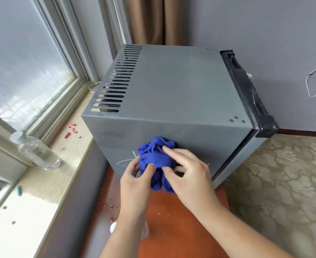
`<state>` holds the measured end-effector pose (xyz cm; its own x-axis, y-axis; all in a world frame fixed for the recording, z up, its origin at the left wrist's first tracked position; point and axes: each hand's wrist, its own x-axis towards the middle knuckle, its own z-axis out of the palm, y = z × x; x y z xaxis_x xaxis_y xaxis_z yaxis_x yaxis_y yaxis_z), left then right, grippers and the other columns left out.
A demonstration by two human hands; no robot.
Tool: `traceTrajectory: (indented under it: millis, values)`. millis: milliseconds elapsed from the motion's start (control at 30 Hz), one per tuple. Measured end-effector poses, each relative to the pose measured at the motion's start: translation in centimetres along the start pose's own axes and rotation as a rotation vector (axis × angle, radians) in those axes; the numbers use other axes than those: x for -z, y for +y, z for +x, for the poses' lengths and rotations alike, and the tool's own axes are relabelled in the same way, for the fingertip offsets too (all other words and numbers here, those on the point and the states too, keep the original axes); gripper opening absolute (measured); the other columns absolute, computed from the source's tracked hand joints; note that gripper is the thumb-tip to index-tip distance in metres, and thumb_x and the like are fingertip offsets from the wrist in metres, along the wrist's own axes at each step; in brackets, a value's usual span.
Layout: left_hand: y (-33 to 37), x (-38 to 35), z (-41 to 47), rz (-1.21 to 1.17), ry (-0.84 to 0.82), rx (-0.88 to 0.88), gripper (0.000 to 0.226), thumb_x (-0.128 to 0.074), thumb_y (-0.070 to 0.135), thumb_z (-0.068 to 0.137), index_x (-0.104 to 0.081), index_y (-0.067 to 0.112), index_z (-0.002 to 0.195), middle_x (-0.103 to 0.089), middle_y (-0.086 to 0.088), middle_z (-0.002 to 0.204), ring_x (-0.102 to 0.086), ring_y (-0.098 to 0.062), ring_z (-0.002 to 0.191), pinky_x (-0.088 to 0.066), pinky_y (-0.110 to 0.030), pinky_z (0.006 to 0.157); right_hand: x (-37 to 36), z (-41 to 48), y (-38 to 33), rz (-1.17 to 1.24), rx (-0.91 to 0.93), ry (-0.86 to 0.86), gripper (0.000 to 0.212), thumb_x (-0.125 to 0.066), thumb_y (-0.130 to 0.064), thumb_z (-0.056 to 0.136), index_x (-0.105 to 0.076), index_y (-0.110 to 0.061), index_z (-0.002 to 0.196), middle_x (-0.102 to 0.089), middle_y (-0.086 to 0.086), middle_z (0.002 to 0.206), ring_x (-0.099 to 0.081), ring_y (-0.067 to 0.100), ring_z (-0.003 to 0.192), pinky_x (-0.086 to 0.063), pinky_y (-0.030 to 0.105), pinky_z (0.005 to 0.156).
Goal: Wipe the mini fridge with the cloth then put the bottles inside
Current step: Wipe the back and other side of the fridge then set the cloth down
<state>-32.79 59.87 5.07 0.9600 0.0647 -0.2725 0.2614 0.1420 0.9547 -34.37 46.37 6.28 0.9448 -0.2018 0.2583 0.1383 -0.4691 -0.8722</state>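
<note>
So the grey mini fridge (172,86) sits on a reddish wooden stand (172,220), with its black-edged door (246,86) round at 3 o'clock and looking closed. Both hands are on a bunched-up blue cloth (154,159), which is up against the fridge's near side wall, low down around 6 o'clock. The left hand (134,183) pinches the cloth's lower left with thumb and fingers. The right hand (190,177) grips it from the other side, index finger stretched over the top.

A clear water bottle (36,149) lies on the windowsill (41,192), out at the fridge's 8 o'clock and well apart from it. A white cap (114,227) pokes out under the left forearm, too hidden to tell what it is. Small red bits (72,127) are scattered on the sill.
</note>
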Motion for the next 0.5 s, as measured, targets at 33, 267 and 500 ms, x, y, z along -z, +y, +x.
traceTrajectory:
  millis: [33,267,500]
  values:
    - [0.2,1.4,0.5,-0.01,0.026,-0.007,0.031,-0.071,0.021,0.088,-0.073,0.028,0.118,-0.077,-0.002,0.113,-0.073,-0.027,0.108,-0.058,-0.052,0.094,-1.4,0.2,-0.7,0.018,0.033,-0.028,0.051,-0.072,-0.004,0.085,-0.071,-0.025,0.131,-0.068,-0.019,0.124,-0.073,0.008,0.094,-0.059,0.022,0.083]
    - [1.6,9.9,3.9,-0.063,0.207,-0.018,0.028,-0.063,0.015,0.096,-0.073,0.03,0.117,-0.079,-0.003,0.11,-0.074,-0.027,0.1,-0.055,-0.041,0.084,-10.4,1.6,-3.8,0.019,0.086,-0.378,0.057,-0.061,-0.015,0.091,-0.055,-0.025,0.147,-0.052,-0.009,0.149,-0.052,0.004,0.135,-0.043,0.029,0.114]
    - [1.4,10.6,4.3,-0.044,0.2,0.006,0.029,-0.069,0.021,0.093,-0.073,0.034,0.118,-0.079,0.0,0.11,-0.075,-0.03,0.103,-0.055,-0.054,0.093,-11.2,0.8,-2.8,-0.032,0.014,-0.504,0.069,-0.061,-0.014,0.094,-0.038,-0.032,0.157,-0.032,-0.016,0.162,-0.026,-0.009,0.148,-0.029,0.024,0.122]
